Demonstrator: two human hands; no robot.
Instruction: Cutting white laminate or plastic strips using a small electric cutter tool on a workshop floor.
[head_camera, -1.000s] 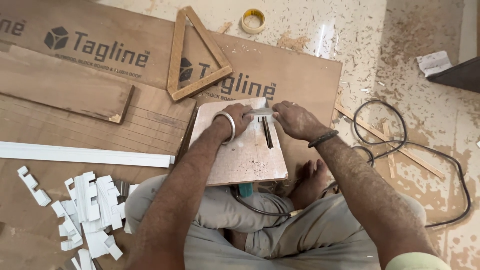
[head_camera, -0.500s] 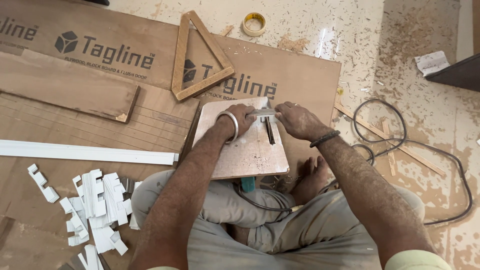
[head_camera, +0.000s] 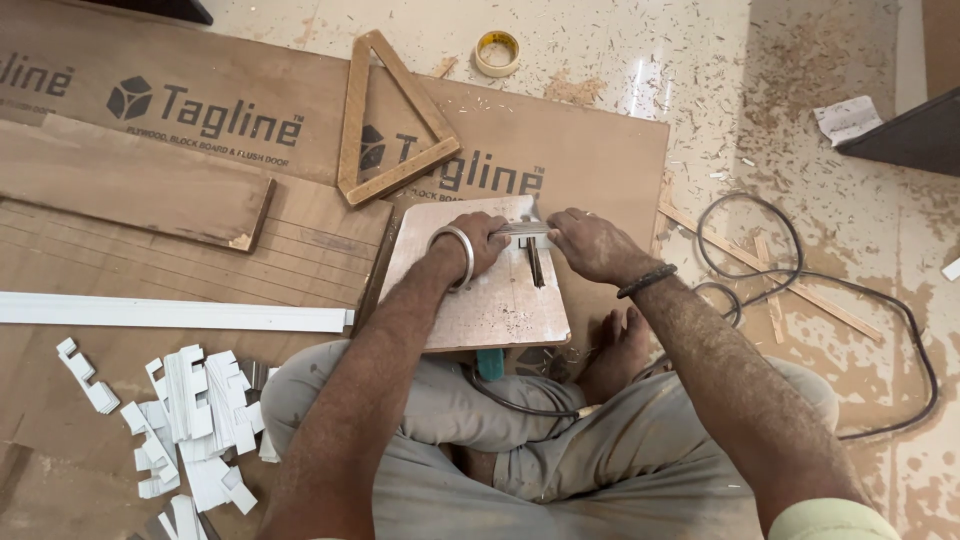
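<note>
1. Head view, the hands: I see the left hand (head_camera: 478, 240) and the right hand (head_camera: 590, 243) together on a small wooden board (head_camera: 480, 290) that rests on the lap of the seated person. Between them lies a short pale strip (head_camera: 522, 229), near the far edge of the board.

2. Head view, the fingers: the fingers of the left hand are closed on the left end of the strip and press it down. The fingers of the right hand are curled together on its right end. How firmly they pinch I cannot tell.

3. Head view, the change: compared with one second ago, both hands keep almost the same place on the board, and the strip is still across the dark slot (head_camera: 536, 265) near the far right corner. Only the camera has shifted a little. I judge the work on this piece is not finished, as the holding goes on.

4. Head view, around: by the near left of the large plywood sheet (head_camera: 600, 150) is a heap of white cut pieces (head_camera: 195, 420), and a long white strip (head_camera: 170, 314) lies above it. A wooden triangle frame (head_camera: 385, 125), a tape roll (head_camera: 497, 52) and a black cable (head_camera: 800, 290) are well apart from the hands.
</note>
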